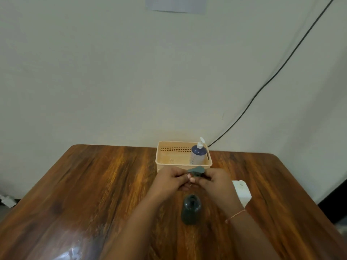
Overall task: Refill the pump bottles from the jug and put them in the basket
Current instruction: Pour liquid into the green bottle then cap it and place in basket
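Note:
A dark green bottle (191,209) stands open-necked on the wooden table (93,184), just below my hands. Its dark green pump head (196,170) is held above and beyond it, with my left hand (170,180) and my right hand (216,182) both closed around it. A beige basket (165,156) stands at the table's far edge. Inside it, at the right end, a blue-and-clear pump bottle (198,153) with a white pump stands upright. The white jug (242,192) sits to the right, partly hidden behind my right wrist.
A black cable (281,66) runs down the pale wall to the table's back edge, right of the basket. The table's edges lie at left and right. A small white object (7,200) lies on the floor at far left.

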